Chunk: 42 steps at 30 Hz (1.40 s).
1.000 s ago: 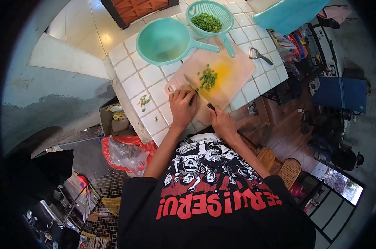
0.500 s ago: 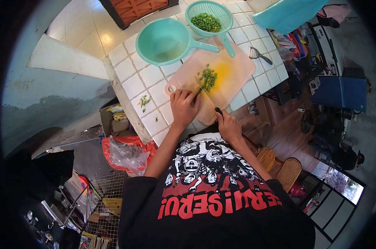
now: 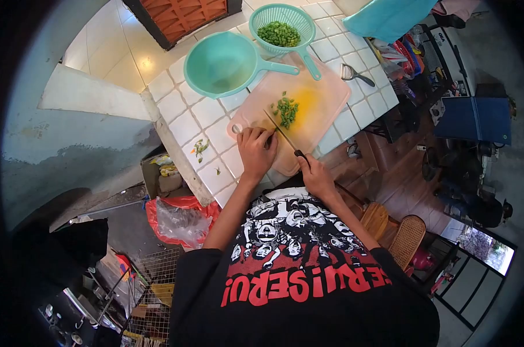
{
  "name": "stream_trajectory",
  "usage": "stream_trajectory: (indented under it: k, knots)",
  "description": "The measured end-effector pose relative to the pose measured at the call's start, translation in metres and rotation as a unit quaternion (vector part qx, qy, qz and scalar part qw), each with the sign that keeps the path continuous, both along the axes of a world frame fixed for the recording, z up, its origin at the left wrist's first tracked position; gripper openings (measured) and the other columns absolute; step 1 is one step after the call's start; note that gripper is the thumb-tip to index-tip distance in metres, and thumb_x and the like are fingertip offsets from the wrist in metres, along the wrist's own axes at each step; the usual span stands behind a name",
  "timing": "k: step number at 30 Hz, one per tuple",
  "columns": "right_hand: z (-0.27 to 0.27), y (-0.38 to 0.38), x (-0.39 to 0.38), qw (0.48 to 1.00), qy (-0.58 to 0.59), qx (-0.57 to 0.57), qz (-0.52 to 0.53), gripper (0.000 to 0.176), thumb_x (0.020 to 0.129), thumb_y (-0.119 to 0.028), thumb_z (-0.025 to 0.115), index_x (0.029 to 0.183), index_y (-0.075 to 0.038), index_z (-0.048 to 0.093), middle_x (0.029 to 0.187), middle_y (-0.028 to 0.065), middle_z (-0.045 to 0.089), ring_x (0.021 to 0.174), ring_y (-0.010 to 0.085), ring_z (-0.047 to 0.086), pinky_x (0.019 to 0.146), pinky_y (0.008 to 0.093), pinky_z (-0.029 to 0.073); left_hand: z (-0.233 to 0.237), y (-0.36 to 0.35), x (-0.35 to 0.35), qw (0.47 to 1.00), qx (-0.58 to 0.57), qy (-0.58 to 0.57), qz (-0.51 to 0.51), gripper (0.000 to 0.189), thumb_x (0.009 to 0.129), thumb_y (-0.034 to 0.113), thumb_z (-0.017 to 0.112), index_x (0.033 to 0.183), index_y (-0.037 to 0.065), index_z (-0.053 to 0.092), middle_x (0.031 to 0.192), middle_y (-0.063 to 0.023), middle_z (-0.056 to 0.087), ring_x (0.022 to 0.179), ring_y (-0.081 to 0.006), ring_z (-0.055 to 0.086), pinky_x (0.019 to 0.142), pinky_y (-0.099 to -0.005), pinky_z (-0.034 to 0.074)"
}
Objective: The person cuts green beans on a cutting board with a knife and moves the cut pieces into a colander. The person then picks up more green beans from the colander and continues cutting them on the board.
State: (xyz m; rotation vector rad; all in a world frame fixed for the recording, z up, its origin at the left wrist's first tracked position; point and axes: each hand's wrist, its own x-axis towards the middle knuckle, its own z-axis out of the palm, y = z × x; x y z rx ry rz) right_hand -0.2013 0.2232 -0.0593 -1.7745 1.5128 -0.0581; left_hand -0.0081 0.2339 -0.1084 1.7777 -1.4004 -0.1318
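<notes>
A pink cutting board (image 3: pixel 322 107) lies on the white tiled counter (image 3: pixel 184 118). On it sits a small heap of chopped green vegetable pieces (image 3: pixel 286 110). My right hand (image 3: pixel 315 173) grips the black handle of a knife (image 3: pixel 282 134) whose blade lies across the board just left of the heap. My left hand (image 3: pixel 255 149) rests curled on the board's near left end, fingers pressed down beside the blade; what lies under them is hidden.
A teal bowl with a handle (image 3: pixel 221 62) and a teal colander of green pieces (image 3: pixel 280 26) stand beyond the board. A peeler (image 3: pixel 354 74) lies to the right. Green scraps (image 3: pixel 200 147) sit on the tiles. A red bag (image 3: pixel 181 217) is below the counter's edge.
The knife blade swung toward the heap and back toward my left hand in short cutting strokes. My right hand shifted slightly with it. My left hand stayed in place.
</notes>
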Motion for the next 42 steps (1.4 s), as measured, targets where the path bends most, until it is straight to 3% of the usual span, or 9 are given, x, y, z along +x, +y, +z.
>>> stream_trajectory:
  k: [7,10,14,17,23,25,29,35,42]
  knots:
    - [0.014,-0.006,0.018,0.993,0.107,-0.014,0.049,0.038,0.105,-0.04,0.047,0.108,-0.006,0.063,0.087,0.029,0.07,0.087,0.0535,0.065,0.079,0.063,0.05,-0.001,0.0,-0.001,1.0,-0.007,0.0,-0.011,0.01,0.08,0.014,0.08,0.088,0.008,0.078,0.085,-0.0035,0.07,0.084,-0.023,0.06,0.081,-0.0379,0.04]
    - [0.006,0.01,-0.002,0.997,0.048,-0.047,0.024,0.039,0.106,-0.04,0.046,0.104,-0.004,0.064,0.087,0.0303,0.069,0.088,0.0538,0.064,0.079,0.0626,0.049,0.0,-0.002,0.0,1.0,-0.015,0.001,0.006,0.01,0.08,0.014,0.08,0.087,0.008,0.078,0.085,-0.0037,0.07,0.084,-0.0228,0.06,0.081,-0.0379,0.04]
    - [0.002,0.013,-0.017,0.998,0.058,-0.021,0.009,0.041,0.106,-0.04,0.046,0.103,-0.004,0.066,0.088,0.0316,0.067,0.089,0.0538,0.063,0.078,0.0621,0.048,-0.003,0.0,-0.001,1.0,0.014,0.023,0.011,0.01,0.081,0.016,0.081,0.087,0.008,0.078,0.084,-0.0043,0.07,0.084,-0.0229,0.061,0.082,-0.0375,0.041]
    - [-0.005,0.006,-0.004,0.998,-0.038,-0.023,-0.036,0.043,0.106,-0.041,0.046,0.101,-0.004,0.067,0.087,0.0316,0.067,0.089,0.0537,0.063,0.077,0.0621,0.047,0.001,0.001,0.0,1.0,-0.008,0.011,-0.001,0.01,0.08,0.016,0.081,0.087,0.008,0.078,0.084,-0.0047,0.07,0.085,-0.023,0.061,0.083,-0.0374,0.041]
    - [0.002,0.007,0.006,1.0,-0.018,-0.025,-0.002,0.041,0.106,-0.041,0.046,0.104,-0.004,0.065,0.084,0.0304,0.067,0.086,0.0535,0.063,0.076,0.0624,0.048,-0.001,0.002,-0.001,1.0,-0.009,0.006,-0.008,0.01,0.08,0.014,0.08,0.087,0.008,0.079,0.084,-0.0048,0.069,0.086,-0.0233,0.061,0.084,-0.038,0.041]
    - [0.002,0.006,0.007,0.998,0.056,-0.016,0.029,0.04,0.106,-0.041,0.045,0.111,-0.006,0.065,0.083,0.0311,0.067,0.086,0.0537,0.064,0.077,0.0627,0.049,-0.002,0.001,0.0,1.0,-0.015,0.01,-0.012,0.01,0.079,0.014,0.08,0.087,0.008,0.078,0.083,-0.0048,0.069,0.086,-0.0234,0.061,0.084,-0.038,0.041]
    - [0.001,0.001,0.011,0.995,0.076,-0.036,0.047,0.04,0.106,-0.041,0.045,0.112,-0.006,0.064,0.083,0.0316,0.068,0.086,0.0541,0.065,0.077,0.0634,0.049,-0.004,0.003,-0.001,1.0,-0.002,0.004,-0.014,0.01,0.08,0.016,0.08,0.085,0.008,0.076,0.085,-0.0042,0.07,0.09,-0.0243,0.062,0.086,-0.0392,0.041]
    - [0.003,0.014,-0.01,0.999,0.037,-0.025,0.012,0.041,0.105,-0.042,0.047,0.105,-0.005,0.064,0.083,0.0321,0.068,0.086,0.0537,0.065,0.076,0.0638,0.049,-0.001,0.002,-0.002,1.0,-0.003,0.008,0.01,0.01,0.081,0.016,0.081,0.084,0.008,0.075,0.083,-0.004,0.07,0.086,-0.0234,0.062,0.083,-0.0378,0.041]
    - [0.02,0.015,-0.024,0.995,0.094,-0.029,0.024,0.043,0.105,-0.044,0.047,0.099,-0.005,0.064,0.085,0.0316,0.067,0.086,0.0542,0.064,0.076,0.0631,0.048,-0.006,-0.006,-0.004,0.997,0.02,0.04,0.061,0.011,0.082,0.019,0.08,0.085,0.009,0.075,0.085,-0.004,0.069,0.087,-0.0238,0.061,0.083,-0.0379,0.04]
